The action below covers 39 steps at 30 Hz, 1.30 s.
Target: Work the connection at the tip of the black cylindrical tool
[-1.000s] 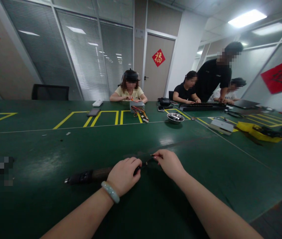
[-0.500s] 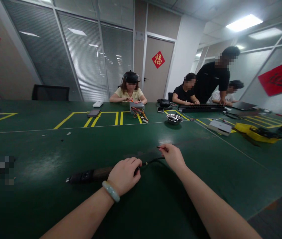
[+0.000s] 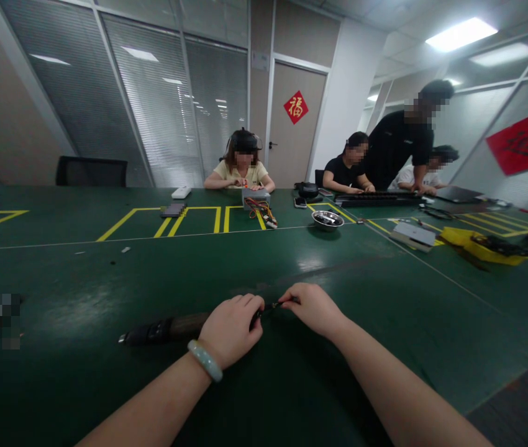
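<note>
Black-and-brown cylindrical tool (image 3: pixel 161 331): palm-down left hand (image 3: pixel 232 326) is clasping one end; right hand (image 3: pixel 314 308), angled inward, is pinching a thin dark piece (image 3: pixel 279 303).

The tool (image 3: pixel 166 330) has a dark, mainly matt body and a shiny metal tip (image 3: pixel 122 339). The table (image 3: pixel 227 267) is smooth and semi-gloss, with soft reflections. The bracelet (image 3: pixel 205 361) is polished and stone-like. The bowl (image 3: pixel 328 227) is glossy metal; the box (image 3: pixel 248 197), dull grey metal. The door (image 3: pixel 292 149) looks like matt wood, the sign (image 3: pixel 296 107) paper, the partition (image 3: pixel 152 112) reflective glass.
</note>
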### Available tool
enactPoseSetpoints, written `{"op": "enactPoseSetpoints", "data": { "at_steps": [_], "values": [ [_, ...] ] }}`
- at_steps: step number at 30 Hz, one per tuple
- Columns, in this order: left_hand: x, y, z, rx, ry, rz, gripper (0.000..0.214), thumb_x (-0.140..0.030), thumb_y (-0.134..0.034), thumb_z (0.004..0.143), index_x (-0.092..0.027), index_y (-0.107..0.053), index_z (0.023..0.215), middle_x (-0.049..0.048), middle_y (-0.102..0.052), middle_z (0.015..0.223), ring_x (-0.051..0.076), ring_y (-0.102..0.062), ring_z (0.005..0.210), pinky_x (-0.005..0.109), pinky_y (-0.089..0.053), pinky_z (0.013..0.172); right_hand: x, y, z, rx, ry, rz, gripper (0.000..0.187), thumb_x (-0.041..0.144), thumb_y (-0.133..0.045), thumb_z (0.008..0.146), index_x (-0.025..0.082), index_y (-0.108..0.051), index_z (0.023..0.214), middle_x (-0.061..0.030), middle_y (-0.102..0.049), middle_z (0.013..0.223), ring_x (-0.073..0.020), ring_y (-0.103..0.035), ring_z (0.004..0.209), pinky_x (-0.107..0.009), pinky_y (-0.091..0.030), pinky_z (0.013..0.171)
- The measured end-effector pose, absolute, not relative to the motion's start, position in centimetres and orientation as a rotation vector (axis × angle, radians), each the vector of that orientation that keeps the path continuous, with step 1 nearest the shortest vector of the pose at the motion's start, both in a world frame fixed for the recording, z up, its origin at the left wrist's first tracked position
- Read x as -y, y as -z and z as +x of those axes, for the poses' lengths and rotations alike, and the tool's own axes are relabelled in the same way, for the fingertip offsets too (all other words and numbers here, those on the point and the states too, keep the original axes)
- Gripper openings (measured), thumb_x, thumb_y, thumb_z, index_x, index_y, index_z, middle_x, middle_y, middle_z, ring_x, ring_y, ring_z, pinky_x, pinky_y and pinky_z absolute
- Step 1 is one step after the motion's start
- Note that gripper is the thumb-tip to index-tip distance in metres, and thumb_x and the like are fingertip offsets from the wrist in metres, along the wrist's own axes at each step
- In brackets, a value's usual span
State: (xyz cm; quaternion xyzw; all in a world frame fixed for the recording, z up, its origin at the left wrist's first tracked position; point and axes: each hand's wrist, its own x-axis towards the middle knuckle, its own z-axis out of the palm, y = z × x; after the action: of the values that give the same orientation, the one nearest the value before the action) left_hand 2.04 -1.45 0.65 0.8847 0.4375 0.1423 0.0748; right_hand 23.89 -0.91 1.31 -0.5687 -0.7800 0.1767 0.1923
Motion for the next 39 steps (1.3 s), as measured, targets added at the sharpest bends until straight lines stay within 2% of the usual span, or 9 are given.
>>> {"op": "enactPoseSetpoints", "data": {
  "at_steps": [28,33,39],
  "values": [
    [1.54,-0.85,2.22,-1.323,-0.383,2.673,0.015,-0.023,-0.047,0.085,-0.022,-0.056,0.096,0.0031,-0.060,0.097,0.018,-0.055,0.087,0.032,-0.043,0.078,0.67,-0.72,24.02,2.267,-0.585,-1.648,0.016,0.026,-0.062,0.080,0.026,-0.073,0.092,-0.0001,-0.069,0.093,-0.0154,-0.061,0.083,-0.025,-0.043,0.077],
    [1.38,-0.37,2.06,-1.349,-0.472,2.631,0.016,-0.025,-0.049,0.085,-0.024,-0.054,0.100,0.0016,-0.060,0.096,0.018,-0.056,0.086,0.033,-0.044,0.076,0.67,-0.54,23.91,2.155,-0.570,-1.729,0.015,0.028,-0.061,0.081,0.027,-0.073,0.090,0.0008,-0.069,0.092,-0.0156,-0.061,0.082,-0.025,-0.042,0.072],
    [1.28,-0.03,1.98,-1.329,-0.489,2.642,0.011,-0.027,-0.049,0.086,-0.024,-0.054,0.095,0.0011,-0.059,0.094,0.018,-0.057,0.084,0.032,-0.043,0.074,0.65,-0.41,23.65,1.927,-0.458,-1.762,0.012,0.026,-0.059,0.083,0.025,-0.070,0.087,0.0008,-0.069,0.086,-0.0158,-0.061,0.079,-0.026,-0.041,0.071]
  ]
}}
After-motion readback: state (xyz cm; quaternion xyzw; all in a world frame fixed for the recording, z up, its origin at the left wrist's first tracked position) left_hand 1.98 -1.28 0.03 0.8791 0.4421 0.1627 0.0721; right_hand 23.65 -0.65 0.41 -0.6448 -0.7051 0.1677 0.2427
